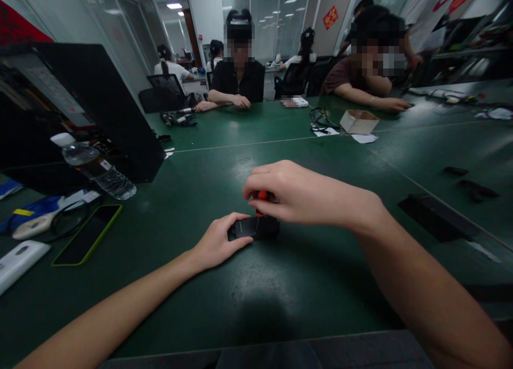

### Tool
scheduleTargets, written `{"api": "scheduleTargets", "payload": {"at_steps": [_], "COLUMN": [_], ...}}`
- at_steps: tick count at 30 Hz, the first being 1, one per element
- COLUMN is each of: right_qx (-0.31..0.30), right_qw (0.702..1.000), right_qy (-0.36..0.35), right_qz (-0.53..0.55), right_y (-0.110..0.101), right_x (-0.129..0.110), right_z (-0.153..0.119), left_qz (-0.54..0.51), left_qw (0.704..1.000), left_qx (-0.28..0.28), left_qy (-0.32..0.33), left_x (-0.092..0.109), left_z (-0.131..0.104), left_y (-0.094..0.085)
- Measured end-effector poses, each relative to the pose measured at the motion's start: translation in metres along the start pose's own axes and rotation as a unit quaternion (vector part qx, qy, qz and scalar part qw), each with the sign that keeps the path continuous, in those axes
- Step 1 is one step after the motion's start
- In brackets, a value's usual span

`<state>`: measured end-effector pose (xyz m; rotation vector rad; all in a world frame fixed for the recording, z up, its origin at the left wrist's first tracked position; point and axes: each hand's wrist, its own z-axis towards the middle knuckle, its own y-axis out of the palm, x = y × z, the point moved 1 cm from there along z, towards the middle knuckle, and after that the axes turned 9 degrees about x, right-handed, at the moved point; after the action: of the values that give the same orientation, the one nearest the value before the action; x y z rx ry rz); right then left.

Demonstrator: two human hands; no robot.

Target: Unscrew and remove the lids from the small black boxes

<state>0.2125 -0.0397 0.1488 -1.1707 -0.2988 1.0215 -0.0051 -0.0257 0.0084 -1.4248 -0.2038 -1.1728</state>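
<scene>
The left hand (218, 239) rests on the green counter (192, 299) with thumb and fingers parted around the near and far edges of a black device (249, 229), gripping its left end. This device lies flat near the middle of the counter. The right hand (280, 190) is curled just above the right end of the device, its thumb and fingers pinched closed on a small red-and-black object (262, 195), mostly hidden by them; whether its lower end touches the device, I cannot tell. To the left lie a phone (88, 235) with a green edge and, nearer the left edge, a white object (22, 262). A clear bottle (106, 171) is just beside a large black case (116, 107). On the far right is a small open box (359, 123); across the counter sits a person in a black shirt (256, 80)
</scene>
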Motion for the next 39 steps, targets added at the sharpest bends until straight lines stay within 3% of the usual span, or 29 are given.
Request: {"api": "scheduleTargets", "payload": {"at_steps": [15, 21, 26, 29, 32, 34, 36, 39], "right_qx": [-0.013, -0.011, -0.016, 0.028, 0.118, 0.159, 0.184, 0.210], "right_qw": [1.000, 0.993, 0.970, 0.945, 0.941, 0.938, 0.932, 0.923], "right_qy": [-0.016, 0.061, 0.083, 0.073, 0.023, 0.000, 0.008, 0.013], "right_qz": [-0.014, -0.099, -0.228, -0.318, -0.316, -0.308, -0.313, -0.322], "right_y": [0.001, 0.001, 0.012, 0.030, 0.043, 0.044, 0.040, 0.034], "right_x": [-0.010, -0.008, -0.006, 0.012, 0.046, 0.069, 0.084, 0.089], "right_z": [-0.005, -0.004, -0.011, -0.038, -0.075, -0.096, -0.109, -0.113], "left_qz": [0.012, 0.009, 0.007, 0.006, 0.066, 0.144, 0.198, 0.202], "left_qw": [1.000, 1.000, 0.996, 0.991, 0.982, 0.969, 0.949, 0.947], "left_qx": [0.001, -0.001, -0.066, -0.063, -0.018, 0.035, 0.041, 0.065], "left_qy": [0.012, 0.019, 0.057, 0.121, 0.179, 0.200, 0.241, 0.242], "left_x": [-0.003, -0.005, -0.015, -0.017, -0.005, 0.009, 0.022, 0.030], "left_z": [-0.001, 0.001, 0.010, 0.013, 0.014, 0.016, 0.018, 0.019], "left_y": [0.001, 0.000, -0.016, -0.021, -0.011, 0.000, 0.013, 0.024]}}
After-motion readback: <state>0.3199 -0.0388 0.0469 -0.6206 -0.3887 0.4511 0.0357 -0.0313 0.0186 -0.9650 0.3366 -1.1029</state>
